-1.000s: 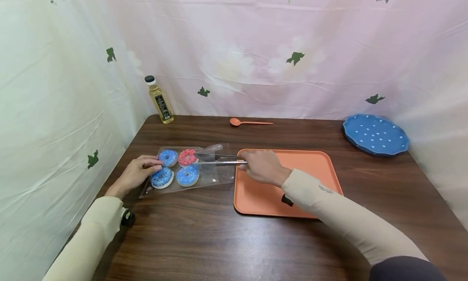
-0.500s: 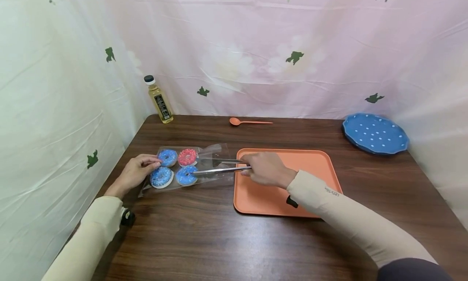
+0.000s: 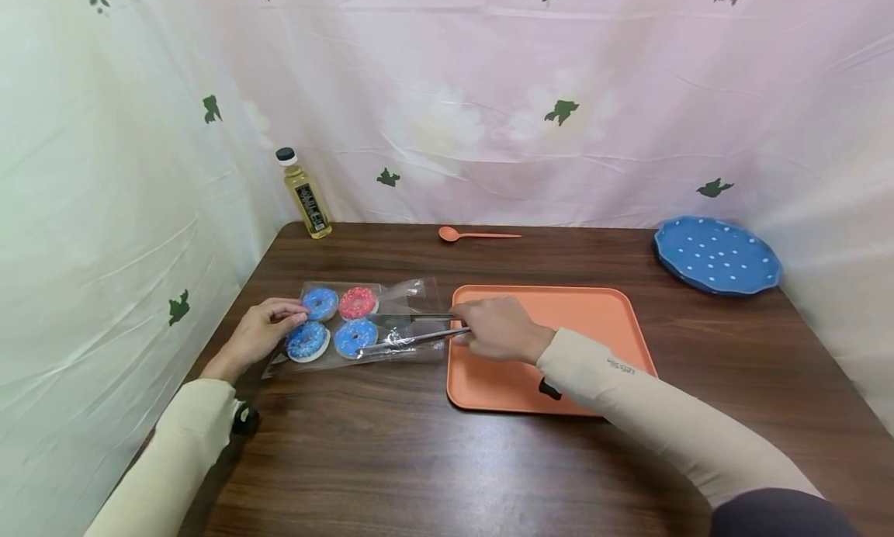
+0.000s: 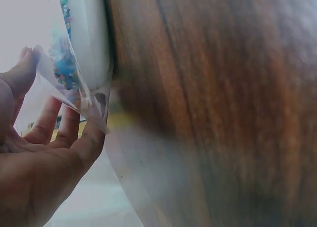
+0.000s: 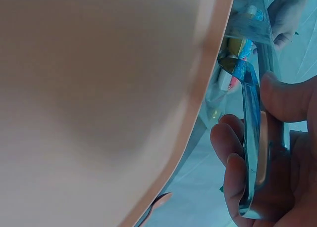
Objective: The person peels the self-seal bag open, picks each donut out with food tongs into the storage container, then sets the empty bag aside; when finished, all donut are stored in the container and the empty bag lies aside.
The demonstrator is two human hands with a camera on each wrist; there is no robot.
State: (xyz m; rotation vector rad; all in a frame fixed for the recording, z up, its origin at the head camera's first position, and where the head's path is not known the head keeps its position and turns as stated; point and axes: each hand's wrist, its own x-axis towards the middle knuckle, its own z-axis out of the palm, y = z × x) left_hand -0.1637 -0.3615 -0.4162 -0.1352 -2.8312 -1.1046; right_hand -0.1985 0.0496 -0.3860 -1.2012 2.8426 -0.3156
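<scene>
A clear plastic bag [image 3: 426, 289] lies flat left of centre in the head view. It holds a pink-topped donut [image 3: 358, 303] at the back right and three blue-topped ones, among them the front-right blue donut [image 3: 355, 337]. My left hand [image 3: 263, 331] holds the bag's left end; in the left wrist view its thumb [image 4: 22, 73] and fingers lie on opposite sides of the plastic. With my right hand [image 3: 504, 329] I grip metal tongs [image 3: 426, 337]. Their arms are spread and reach left over the bag area, with the tips on either side of the front-right blue donut.
Beneath my right hand is an orange tray [image 3: 531, 397]. An orange spoon [image 3: 478, 235] lies at the table's back edge, with an oil-like yellow bottle [image 3: 310, 199] at the back left. A blue dotted plate [image 3: 719, 256] sits at the back right.
The tongs' tips have shifted from the pink donut toward the front, to either side of the front-right blue donut. Their arms are wider apart. My left hand has barely moved.
</scene>
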